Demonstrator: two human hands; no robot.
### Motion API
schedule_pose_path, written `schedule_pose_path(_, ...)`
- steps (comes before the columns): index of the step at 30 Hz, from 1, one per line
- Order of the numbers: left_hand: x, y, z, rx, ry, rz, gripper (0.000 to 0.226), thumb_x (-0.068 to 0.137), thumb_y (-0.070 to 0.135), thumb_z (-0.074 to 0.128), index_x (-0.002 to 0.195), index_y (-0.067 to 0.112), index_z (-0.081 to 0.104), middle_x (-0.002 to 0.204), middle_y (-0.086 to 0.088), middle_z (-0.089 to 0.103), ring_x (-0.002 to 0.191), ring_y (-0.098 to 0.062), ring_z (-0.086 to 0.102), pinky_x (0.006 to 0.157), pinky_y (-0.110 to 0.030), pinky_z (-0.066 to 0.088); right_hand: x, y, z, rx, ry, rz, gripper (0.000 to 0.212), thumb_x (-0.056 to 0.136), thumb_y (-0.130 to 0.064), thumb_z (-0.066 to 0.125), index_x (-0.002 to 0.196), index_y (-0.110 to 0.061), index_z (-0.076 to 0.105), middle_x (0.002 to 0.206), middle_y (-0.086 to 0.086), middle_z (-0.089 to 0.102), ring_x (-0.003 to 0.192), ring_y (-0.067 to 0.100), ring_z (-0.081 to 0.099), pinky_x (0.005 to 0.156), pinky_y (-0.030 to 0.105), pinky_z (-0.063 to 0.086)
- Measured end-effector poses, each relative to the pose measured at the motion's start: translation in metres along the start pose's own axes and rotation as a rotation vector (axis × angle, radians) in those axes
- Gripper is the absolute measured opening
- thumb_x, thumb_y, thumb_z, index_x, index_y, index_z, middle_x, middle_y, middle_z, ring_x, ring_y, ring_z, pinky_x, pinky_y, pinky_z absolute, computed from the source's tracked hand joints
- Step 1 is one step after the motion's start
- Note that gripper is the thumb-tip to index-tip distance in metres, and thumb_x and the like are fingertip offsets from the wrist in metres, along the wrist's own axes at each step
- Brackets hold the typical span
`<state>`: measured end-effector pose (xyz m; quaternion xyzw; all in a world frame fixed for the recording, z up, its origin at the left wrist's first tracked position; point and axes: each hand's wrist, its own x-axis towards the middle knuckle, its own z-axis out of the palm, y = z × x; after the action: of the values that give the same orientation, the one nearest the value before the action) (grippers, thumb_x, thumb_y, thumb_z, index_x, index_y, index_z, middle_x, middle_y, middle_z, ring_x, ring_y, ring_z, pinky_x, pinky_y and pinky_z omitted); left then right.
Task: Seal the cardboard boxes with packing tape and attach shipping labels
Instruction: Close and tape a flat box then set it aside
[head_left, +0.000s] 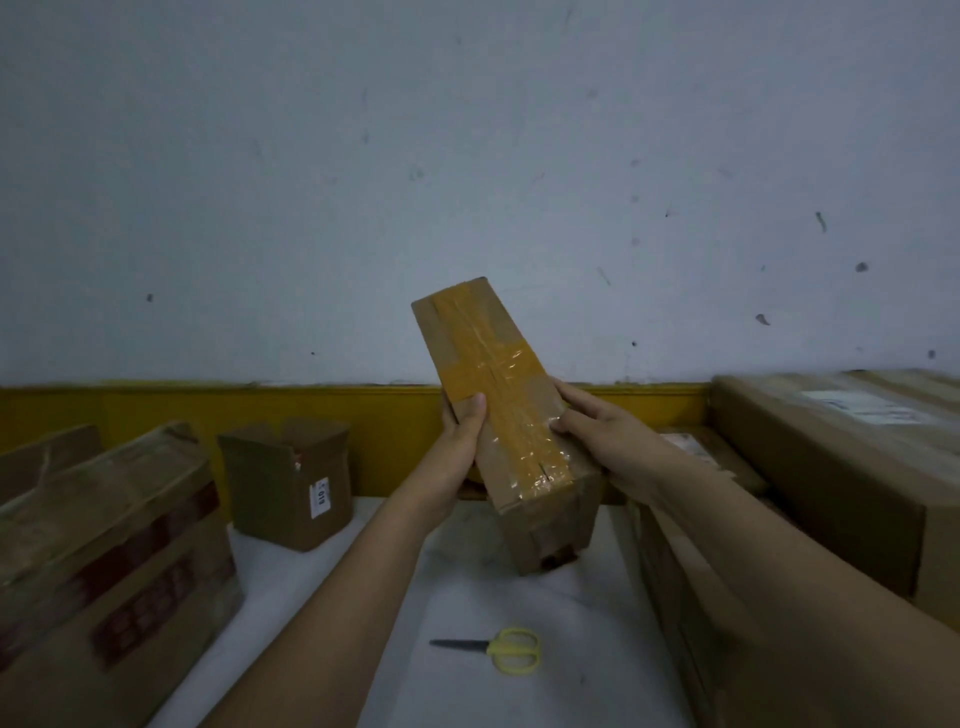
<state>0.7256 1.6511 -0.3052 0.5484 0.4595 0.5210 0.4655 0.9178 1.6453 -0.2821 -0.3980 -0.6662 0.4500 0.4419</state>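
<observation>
Both hands hold a long narrow box up off the table, approx center of view, tilted so its far end leans toward 11 o'clock and its near end drops toward 5 o'clock. Top face carries brown tape: one strip lengthwise, one crosswise at mid-length, forming a cross; tape looks wrinkled near the low end.

Left hand clasps the box's left edge from 7 o'clock, thumb pressed flat on the top face beside the tape, other fingers wrapped behind and hidden. Right hand comes in from 4 o'clock, fingers closed round the right edge, fingertips touching the tape's edge at the crossing and lower strip. Both grips tight on the box, not spread.

Scissors w/ yellow handles lie flat on the table at 6 o'clock, blades pointing to 9 o'clock, well apart from the hands.

At 9 o'clock, a small box stands w/ flaps partly open and a white sticker on its side. At 8 o'clock, a bigger carton w/ red print. At 3 o'clock, a large carton w/ a white label on top, stacked on others. Wall behind: pale, w/ a yellow band low down.
</observation>
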Motion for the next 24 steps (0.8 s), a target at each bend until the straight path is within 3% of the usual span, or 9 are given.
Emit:
schedule_pose_path(6,0.004,0.016,-0.001,0.0,0.031,0.021,0.081,0.092,0.05,0.064,0.154,0.043,0.013,0.134,0.001,0.056,0.114,-0.027,0.061,0.096,-0.056,0.053,0.005,-0.027,0.004,0.057,0.015,0.017,0.033,0.102,-0.014,0.047,0.117,-0.04,0.062,0.093,-0.011,0.075,0.086,0.014,0.073,0.077,0.033,0.06)
schedule_pose_path(8,0.007,0.023,0.0,0.013,0.032,0.079,0.08,0.092,0.048,0.064,0.156,0.042,0.016,0.141,0.001,0.054,0.116,-0.023,0.061,0.089,-0.047,0.056,0.015,-0.034,0.01,-0.022,0.11,0.005,0.032,0.103,-0.014,0.045,0.13,-0.024,0.06,0.093,-0.004,0.074,0.089,0.021,0.071,0.088,0.04,0.058)
schedule_pose_path(10,0.008,0.029,0.004,0.067,0.022,0.126,0.076,0.092,0.045,0.064,0.156,0.035,0.025,0.149,0.006,0.048,0.115,-0.011,0.059,0.082,-0.032,0.053,0.034,-0.034,0.013,-0.234,0.244,-0.029,0.035,0.104,-0.015,0.042,0.135,-0.013,0.057,0.101,0.004,0.071,0.09,0.029,0.068,0.084,0.04,0.057)
schedule_pose_path(12,0.001,0.031,0.01,0.199,-0.014,0.151,0.056,0.101,0.033,0.057,0.151,0.034,0.033,0.143,0.014,0.047,0.109,-0.001,0.054,0.077,-0.019,0.047,0.05,-0.031,0.012,-0.463,0.372,-0.039,0.035,0.103,-0.016,0.04,0.126,-0.007,0.065,0.112,0.015,0.07,0.094,0.031,0.064,0.078,0.035,0.05)
schedule_pose_path(14,-0.011,0.028,0.009,0.369,-0.084,0.176,0.064,0.104,0.029,0.052,0.158,0.032,0.018,0.138,0.019,0.041,0.118,0.001,0.045,0.079,-0.008,0.043,0.056,-0.025,0.011,-0.651,0.458,-0.078,0.034,0.101,-0.014,0.04,0.114,-0.003,0.07,0.117,0.017,0.068,0.099,0.03,0.062,0.079,0.032,0.048)
schedule_pose_path(16,-0.026,0.027,-0.006,0.494,-0.114,0.199,0.068,0.104,0.031,0.051,0.16,0.026,0.015,0.15,0.016,0.037,0.129,0.003,0.035,0.09,-0.003,0.034,0.05,-0.021,0.021,-0.85,0.601,-0.252,0.031,0.098,-0.013,0.045,0.117,-0.003,0.068,0.13,0.017,0.061,0.115,0.03,0.057,0.094,0.037,0.048)
schedule_pose_path(19,-0.061,0.023,-0.05,0.592,-0.038,0.164,0.049,0.104,0.034,0.051,0.151,0.022,0.042,0.147,0.007,0.049,0.126,-0.001,0.047,0.093,-0.01,0.037,0.024,-0.013,0.068,-0.861,0.742,-0.748,0.03,0.09,-0.012,0.052,0.114,-0.009,0.069,0.133,0.01,0.06,0.123,0.028,0.052,0.102,0.041,0.042)
schedule_pose_path(21,-0.097,0.011,-0.083,0.622,0.031,0.116,0.036,0.104,0.029,0.051,0.138,0.017,0.057,0.131,0.003,0.063,0.101,-0.001,0.061,0.08,-0.008,0.045,0.006,0.0,0.117,-0.78,0.648,-0.92,0.025,0.087,-0.01,0.054,0.106,-0.011,0.07,0.12,0.007,0.063,0.112,0.025,0.055,0.093,0.037,0.045)
schedule_pose_path(24,-0.167,-0.026,-0.127,0.57,0.175,0.018,0.02,0.102,0.014,0.054,0.115,0.011,0.068,0.107,-0.003,0.072,0.091,-0.01,0.07,0.085,-0.02,0.053,-0.011,0.031,0.203,-0.688,0.168,-0.783,0.019,0.091,-0.013,0.053,0.102,-0.014,0.069,0.108,0.003,0.061,0.098,0.019,0.055,0.076,0.036,0.051)
